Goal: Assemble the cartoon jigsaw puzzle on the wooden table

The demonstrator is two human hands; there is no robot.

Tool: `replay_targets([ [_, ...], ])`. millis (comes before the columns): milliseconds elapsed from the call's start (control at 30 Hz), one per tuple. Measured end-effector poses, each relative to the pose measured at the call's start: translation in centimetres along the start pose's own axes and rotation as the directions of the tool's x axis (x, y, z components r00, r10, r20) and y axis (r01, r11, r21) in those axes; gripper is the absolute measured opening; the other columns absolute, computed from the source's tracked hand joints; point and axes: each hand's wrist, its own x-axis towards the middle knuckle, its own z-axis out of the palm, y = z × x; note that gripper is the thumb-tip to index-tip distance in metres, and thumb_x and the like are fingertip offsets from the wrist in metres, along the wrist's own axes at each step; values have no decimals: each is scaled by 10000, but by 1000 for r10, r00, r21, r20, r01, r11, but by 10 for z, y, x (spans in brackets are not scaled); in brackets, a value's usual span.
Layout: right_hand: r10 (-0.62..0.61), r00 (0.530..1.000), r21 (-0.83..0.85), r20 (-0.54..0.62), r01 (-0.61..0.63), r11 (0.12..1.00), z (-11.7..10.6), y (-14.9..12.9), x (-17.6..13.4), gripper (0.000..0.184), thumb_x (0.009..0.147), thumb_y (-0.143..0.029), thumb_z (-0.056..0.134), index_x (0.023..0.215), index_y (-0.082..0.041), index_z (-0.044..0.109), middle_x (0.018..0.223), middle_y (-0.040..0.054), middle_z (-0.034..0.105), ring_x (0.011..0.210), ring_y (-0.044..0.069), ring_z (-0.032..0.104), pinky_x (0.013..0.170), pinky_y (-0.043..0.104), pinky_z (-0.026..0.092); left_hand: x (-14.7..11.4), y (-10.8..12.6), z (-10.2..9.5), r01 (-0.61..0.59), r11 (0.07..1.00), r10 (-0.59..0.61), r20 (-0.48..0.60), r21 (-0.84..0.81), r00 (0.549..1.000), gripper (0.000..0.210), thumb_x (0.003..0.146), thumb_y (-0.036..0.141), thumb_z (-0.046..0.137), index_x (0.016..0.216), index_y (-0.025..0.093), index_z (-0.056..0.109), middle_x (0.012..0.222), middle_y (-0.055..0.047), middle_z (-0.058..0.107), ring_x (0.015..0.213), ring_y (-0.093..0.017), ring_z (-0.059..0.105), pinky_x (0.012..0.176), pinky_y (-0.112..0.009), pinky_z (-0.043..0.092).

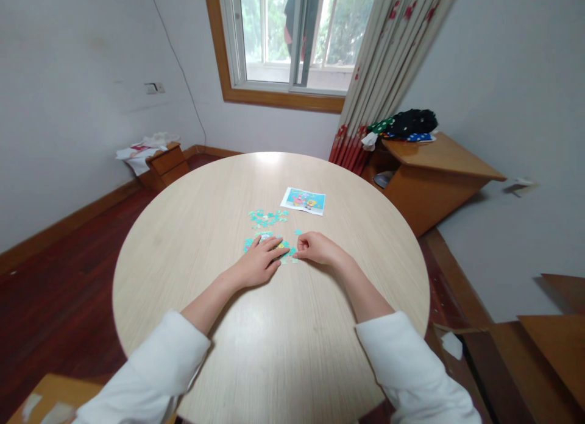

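My left hand (260,262) lies flat with its fingers stretched over a partly joined jigsaw puzzle (248,243), covering much of it. Teal, yellow and pink parts of the picture show around the fingers. At the puzzle's right edge, my right hand (316,248) is curled, its thumb and forefinger closed on a small teal puzzle piece (293,251). Whether that piece is joined to the others I cannot tell. A single teal piece (298,233) lies just beyond the right hand. Farther back is a scatter of loose puzzle pieces (267,217), mostly teal and pale green.
A printed picture sheet (315,202) with cartoon figures lies beyond the pieces on the round wooden table (183,247). To the right, a tilted wooden cabinet (439,162) bears a heap of clothes (409,124). A small drawer unit (168,163) stands back left.
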Motion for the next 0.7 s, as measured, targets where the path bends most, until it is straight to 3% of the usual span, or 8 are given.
replay_targets([
  [133,53,999,-36,0,-53,998,0,-2,0,193,681,-283,679,612,-168,540,577,-29,517,563,96,448,529,217,287,0,1,0,-1,1000,1,3,6,1000,416,896,241,386,1295,210,497,1407,-135,422,1315,-280,348,1082,-557,198],
  [433,44,997,13,-62,-43,999,-1,0,-2,259,671,-370,679,605,-151,558,549,-33,518,536,87,424,529,213,275,0,1,0,8,1000,-8,5,7,1000,421,893,243,395,1304,231,486,1411,-117,420,1317,-260,346,1090,-536,197],
  [700,74,996,-10,-51,-74,997,0,-2,-2,247,628,-304,702,567,-167,505,517,-45,476,521,86,400,493,220,239,-1,2,-1,11,1000,-11,13,3,1000,413,893,246,401,1293,228,501,1408,-123,422,1310,-270,354,1082,-532,196],
])
